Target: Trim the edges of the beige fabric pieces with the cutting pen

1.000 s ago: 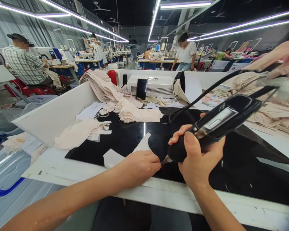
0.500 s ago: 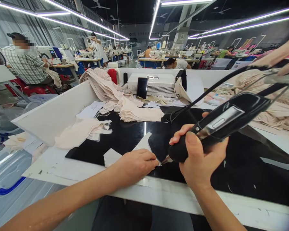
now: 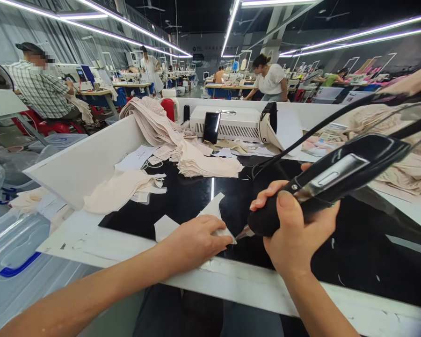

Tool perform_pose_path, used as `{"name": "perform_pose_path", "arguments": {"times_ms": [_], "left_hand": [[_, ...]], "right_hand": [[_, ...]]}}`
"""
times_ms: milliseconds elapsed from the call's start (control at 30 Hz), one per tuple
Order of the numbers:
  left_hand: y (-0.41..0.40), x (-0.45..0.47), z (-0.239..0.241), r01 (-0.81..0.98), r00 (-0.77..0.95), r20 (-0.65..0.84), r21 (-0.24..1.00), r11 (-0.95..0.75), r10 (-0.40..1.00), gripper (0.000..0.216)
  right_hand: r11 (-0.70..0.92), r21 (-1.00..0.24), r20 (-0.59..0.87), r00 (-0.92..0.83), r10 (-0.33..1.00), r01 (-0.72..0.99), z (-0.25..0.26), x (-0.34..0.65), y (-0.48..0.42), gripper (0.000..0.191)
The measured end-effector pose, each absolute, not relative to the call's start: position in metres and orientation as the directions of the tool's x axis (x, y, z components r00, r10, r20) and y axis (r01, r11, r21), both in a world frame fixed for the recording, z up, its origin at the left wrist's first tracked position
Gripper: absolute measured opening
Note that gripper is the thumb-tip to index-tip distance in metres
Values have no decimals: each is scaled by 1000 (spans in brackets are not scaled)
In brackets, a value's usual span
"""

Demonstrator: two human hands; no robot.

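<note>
A white piece [image 3: 213,206] lies at the near edge of the black work surface [image 3: 185,199], partly covered by the left hand [image 3: 194,238], whose bent fingers press it down; whether they also pinch it, I cannot tell. The right hand [image 3: 300,229] is wrapped firmly around a black handheld tool [image 3: 331,175], tilted so its metal tip [image 3: 245,232] comes right up to the piece's corner. A second white piece [image 3: 165,227] lies just left of the first. White boards [image 3: 84,171] wall in the table's left and far sides, and inside them sit cream fabric [image 3: 210,164], a phone [image 3: 211,127] leaning on a vented white box [image 3: 231,124], and another cream heap [image 3: 400,175] at the right. Below the table's left end, a clear plastic box [image 3: 17,295] has a blue handle [image 3: 19,266]; its contents cannot be made out.
</note>
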State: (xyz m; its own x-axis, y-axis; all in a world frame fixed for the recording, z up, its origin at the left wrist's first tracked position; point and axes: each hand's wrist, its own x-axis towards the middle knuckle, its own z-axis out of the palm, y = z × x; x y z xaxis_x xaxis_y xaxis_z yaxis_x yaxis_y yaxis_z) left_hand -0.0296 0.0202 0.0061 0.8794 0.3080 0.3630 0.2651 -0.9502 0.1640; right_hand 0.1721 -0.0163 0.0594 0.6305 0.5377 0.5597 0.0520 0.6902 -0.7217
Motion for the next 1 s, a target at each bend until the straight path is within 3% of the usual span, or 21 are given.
{"name": "perform_pose_path", "arguments": {"times_ms": [633,1000], "left_hand": [[20,-31,0,300,849,383,219,-928,364,30],[20,-29,-1,296,850,374,244,-923,371,30]], "right_hand": [[683,-728,557,634,537,61,59,166,7,42],[685,-724,573,620,536,76,59,163,19,48]]}}
